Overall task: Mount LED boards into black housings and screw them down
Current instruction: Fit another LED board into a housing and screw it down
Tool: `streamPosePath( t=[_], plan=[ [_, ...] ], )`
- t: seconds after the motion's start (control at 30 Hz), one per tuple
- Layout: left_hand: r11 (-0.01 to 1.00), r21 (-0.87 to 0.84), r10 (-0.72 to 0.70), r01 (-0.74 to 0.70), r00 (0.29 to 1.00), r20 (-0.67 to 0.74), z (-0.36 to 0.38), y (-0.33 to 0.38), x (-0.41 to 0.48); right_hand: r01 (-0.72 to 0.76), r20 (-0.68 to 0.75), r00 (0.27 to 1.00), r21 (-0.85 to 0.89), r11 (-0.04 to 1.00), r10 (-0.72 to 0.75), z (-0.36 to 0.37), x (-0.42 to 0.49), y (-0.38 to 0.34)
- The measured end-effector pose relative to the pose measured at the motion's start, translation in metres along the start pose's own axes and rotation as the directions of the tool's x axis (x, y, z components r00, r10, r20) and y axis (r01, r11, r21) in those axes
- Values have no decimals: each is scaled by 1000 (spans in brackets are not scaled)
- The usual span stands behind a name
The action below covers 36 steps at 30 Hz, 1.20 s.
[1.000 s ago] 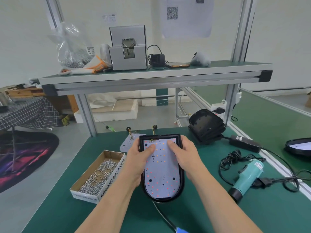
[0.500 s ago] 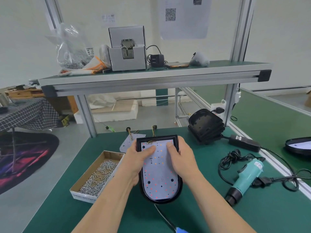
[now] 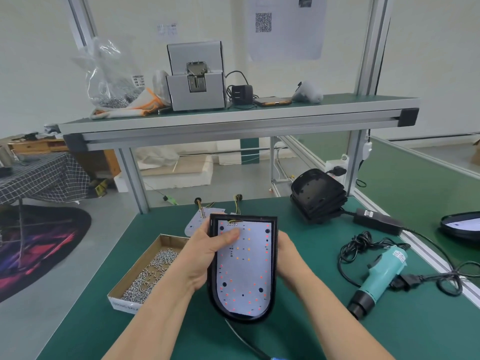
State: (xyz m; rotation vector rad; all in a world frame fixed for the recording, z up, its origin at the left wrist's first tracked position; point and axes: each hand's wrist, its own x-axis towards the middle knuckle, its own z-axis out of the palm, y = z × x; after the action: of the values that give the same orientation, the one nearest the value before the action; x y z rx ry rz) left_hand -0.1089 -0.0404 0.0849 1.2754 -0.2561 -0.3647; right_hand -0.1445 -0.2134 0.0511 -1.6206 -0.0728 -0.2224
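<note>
The housing point(image 3: 274, 245) with the LED board point(image 3: 244, 276) seated in it sits at the middle of the green table point(image 3: 298, 333), held between both hands with its rounded end toward the person. Compared with half a second ago, it appears larger, nearer the camera and tipped up.

The right hand point(image 3: 288, 258) has left the top of the board, where its fingers lay before. It now grips the housing's right edge from the side, and most of its fingers are hidden behind the rim. The left hand point(image 3: 205, 255) keeps its hold on the left edge, with its thumb point(image 3: 228, 236) pressed flat on the board's upper left corner, just below the wires. More of the board shows now, its red and orange dots uncovered.

A black cable point(image 3: 244, 339) runs from under the housing toward the near edge. The screw box point(image 3: 124, 302) stays just left of the left wrist. The stack of housings point(image 3: 318, 196) and the heat gun point(image 3: 379, 276) lie unmoved on the right.
</note>
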Motion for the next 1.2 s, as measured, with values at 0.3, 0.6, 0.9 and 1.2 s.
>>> streamPosePath(
  t=[0.3,0.6,0.9,1.2],
  plan=[
    [993,-110,60,-53,996,59,-6,-1,2,221,-155,940,-403,888,-304,-29,33,-22],
    [974,-108,215,-202,968,131,-16,2,6,431,82,728,-827,362,-681,-55,43,-88],
    [984,-161,105,-82,984,142,-43,-23,3,287,265,955,-734,615,-129,-58,18,-78],
    [988,-156,-11,18,999,48,-58,-29,-2,262,342,940,-689,675,-16,-56,13,-71]
  ],
)
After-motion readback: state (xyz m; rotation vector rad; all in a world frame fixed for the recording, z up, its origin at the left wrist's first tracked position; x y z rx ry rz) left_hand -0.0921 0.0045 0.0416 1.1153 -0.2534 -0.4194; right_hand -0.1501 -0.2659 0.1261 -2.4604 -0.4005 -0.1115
